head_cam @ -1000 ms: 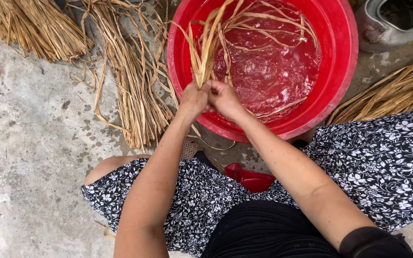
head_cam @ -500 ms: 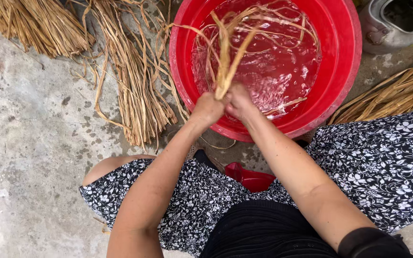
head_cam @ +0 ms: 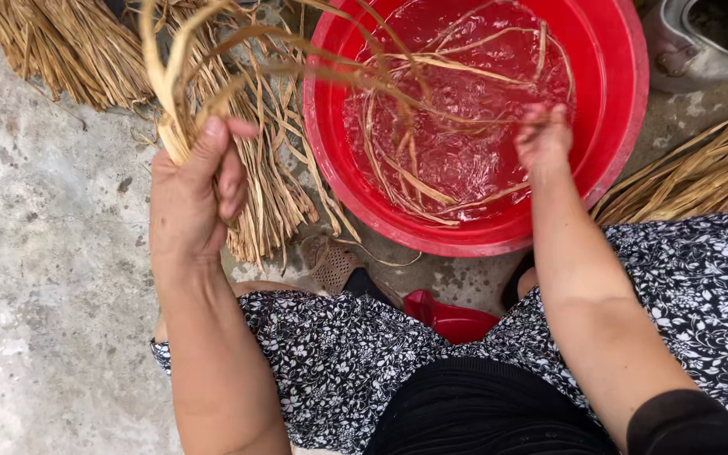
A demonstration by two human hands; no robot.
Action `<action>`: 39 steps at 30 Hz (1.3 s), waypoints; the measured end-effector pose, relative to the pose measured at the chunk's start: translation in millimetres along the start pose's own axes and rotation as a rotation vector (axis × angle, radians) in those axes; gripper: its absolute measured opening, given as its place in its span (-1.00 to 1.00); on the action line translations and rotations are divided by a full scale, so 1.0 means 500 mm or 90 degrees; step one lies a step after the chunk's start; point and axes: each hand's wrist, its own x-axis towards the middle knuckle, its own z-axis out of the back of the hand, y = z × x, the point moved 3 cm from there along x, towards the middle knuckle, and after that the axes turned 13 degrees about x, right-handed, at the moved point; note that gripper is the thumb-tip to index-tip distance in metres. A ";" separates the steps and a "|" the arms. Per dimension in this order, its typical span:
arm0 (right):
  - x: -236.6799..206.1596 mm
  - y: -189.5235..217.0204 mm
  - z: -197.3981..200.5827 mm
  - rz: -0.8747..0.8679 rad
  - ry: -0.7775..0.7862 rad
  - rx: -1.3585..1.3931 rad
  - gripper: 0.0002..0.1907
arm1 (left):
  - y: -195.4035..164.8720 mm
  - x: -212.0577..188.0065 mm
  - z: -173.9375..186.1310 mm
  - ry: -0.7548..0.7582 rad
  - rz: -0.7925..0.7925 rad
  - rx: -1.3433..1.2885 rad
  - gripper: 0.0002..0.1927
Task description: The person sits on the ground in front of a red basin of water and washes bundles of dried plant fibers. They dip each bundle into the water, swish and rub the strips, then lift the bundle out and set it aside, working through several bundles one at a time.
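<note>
Fingers of the left hand (head_cam: 191, 198) curl tight around a small bunch of long, pale-tan wet straw strands (head_cam: 180, 93), the thumb pressed across the gathered ends, lifted clear to the left of the round red plastic basin (head_cam: 625, 101). From that grip the strands arch rightward over the rim and trail back into the water. The right hand (head_cam: 543, 139) reaches over the basin, its fingers drawn loosely together and seeming to pinch one thin strand near the surface, though blur hides the exact contact. Doing this well likely means keeping the left grip firm near the ends so the bunch stays even, and drawing strands slowly so they do not tangle or snap. More loose straw strips (head_cam: 431, 181) float crossed in the water and could snag. Outward, dry straw bundles (head_cam: 69, 50) lie on the grey concrete floor (head_cam: 35, 295) to the upper left, a further sheaf (head_cam: 701, 173) at right, and a grey metal vessel (head_cam: 705, 42) stands beyond the basin. A low red stool (head_cam: 452, 320) shows between the knees, under a black-and-white floral garment (head_cam: 330, 362).
</note>
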 end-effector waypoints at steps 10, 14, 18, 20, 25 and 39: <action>-0.130 -0.279 -0.015 -0.172 0.245 -1.078 -0.72 | 0.099 0.078 -0.103 0.005 0.035 0.042 -0.66; -0.046 -0.165 0.005 0.054 0.123 -0.931 -0.78 | 0.174 0.092 -0.100 -0.016 0.105 0.039 -0.66; -0.055 -0.179 0.016 -0.027 0.155 -1.053 -0.67 | 0.254 0.135 -0.111 0.009 0.148 0.105 -0.72; -0.086 -0.227 0.008 -0.075 0.219 -1.067 -0.72 | 0.294 0.153 -0.128 0.050 0.192 0.158 -0.73; -0.146 -0.245 -0.068 -0.181 0.379 -0.665 -0.75 | 0.349 0.178 -0.171 0.074 0.149 0.177 -0.74; -0.216 -0.243 -0.132 -0.215 0.406 -0.376 -0.82 | 0.418 0.173 -0.216 0.154 0.163 0.295 -0.77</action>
